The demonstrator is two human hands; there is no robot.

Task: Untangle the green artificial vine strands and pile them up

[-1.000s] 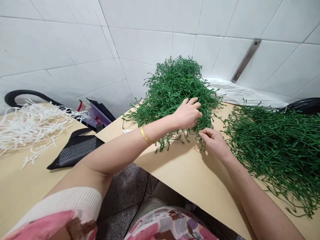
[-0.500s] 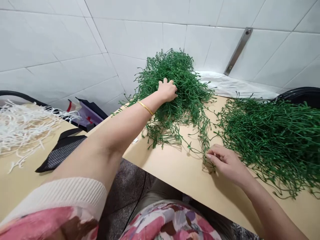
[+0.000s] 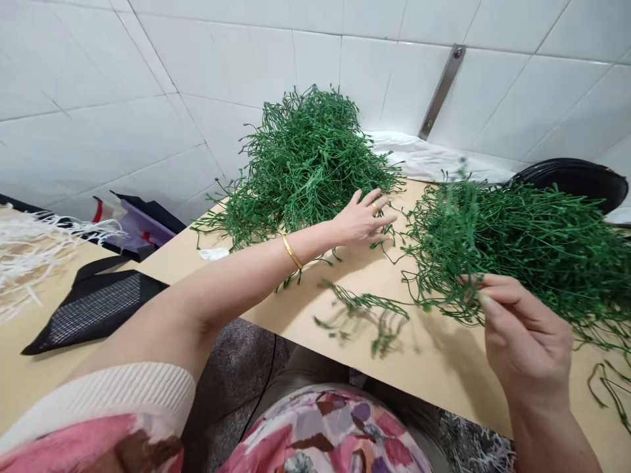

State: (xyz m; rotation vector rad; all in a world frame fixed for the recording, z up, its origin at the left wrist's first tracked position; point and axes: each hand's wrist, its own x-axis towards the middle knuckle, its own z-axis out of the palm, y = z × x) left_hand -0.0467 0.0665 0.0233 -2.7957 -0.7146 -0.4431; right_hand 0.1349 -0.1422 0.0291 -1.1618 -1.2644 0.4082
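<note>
A tall heap of thin green stems [image 3: 308,151] with small knobbed tips stands against the wall, tangled together. My left hand [image 3: 365,220], with a gold ring and bracelet, lies at the heap's right front edge, fingers spread and gripping nothing. A second green pile [image 3: 542,243] spreads over the right of the table. In front of it, my right hand [image 3: 530,341] pinches a few green stems between thumb and index finger; a blurred strand rises above the pinch. A loose cluster of green stems [image 3: 374,305] trails to the left, smeared by motion.
White strands [image 3: 37,256] are piled on the table at the left, beside a black mesh pouch [image 3: 96,309]. A purple and black item [image 3: 148,220] is behind them. White plastic sheeting [image 3: 428,154] and a round black object [image 3: 566,180] sit along the wall.
My left hand has come off the middle of the tall heap, moving right and nearer. My right hand has shifted right and lifted, drawing stems along with it.
</note>
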